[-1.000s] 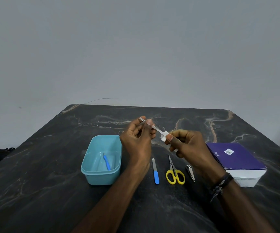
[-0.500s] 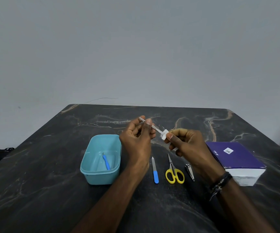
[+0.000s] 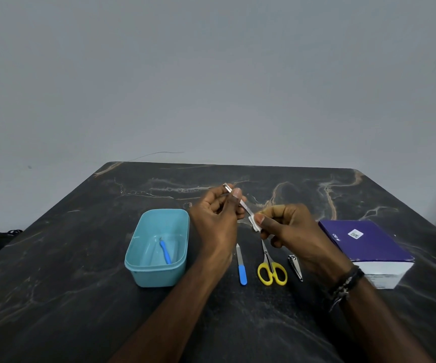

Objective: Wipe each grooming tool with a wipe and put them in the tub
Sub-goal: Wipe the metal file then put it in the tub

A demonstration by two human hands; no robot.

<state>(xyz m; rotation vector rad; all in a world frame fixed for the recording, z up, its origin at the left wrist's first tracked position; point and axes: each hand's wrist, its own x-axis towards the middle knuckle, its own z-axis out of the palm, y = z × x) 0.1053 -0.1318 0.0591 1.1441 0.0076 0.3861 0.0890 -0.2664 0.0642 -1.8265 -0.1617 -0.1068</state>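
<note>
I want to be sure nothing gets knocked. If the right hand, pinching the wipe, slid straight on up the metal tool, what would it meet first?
Probably the left hand: the right hand holds the wipe on the metal tool, whose upper end the left thumb pinches. Nothing else shows between them.

On the table, the tub stands left of centre, with one small tool lying in it. To its right lie in a row the nail file, the scissors and the nail clipper. The box sits near the right edge.
</note>
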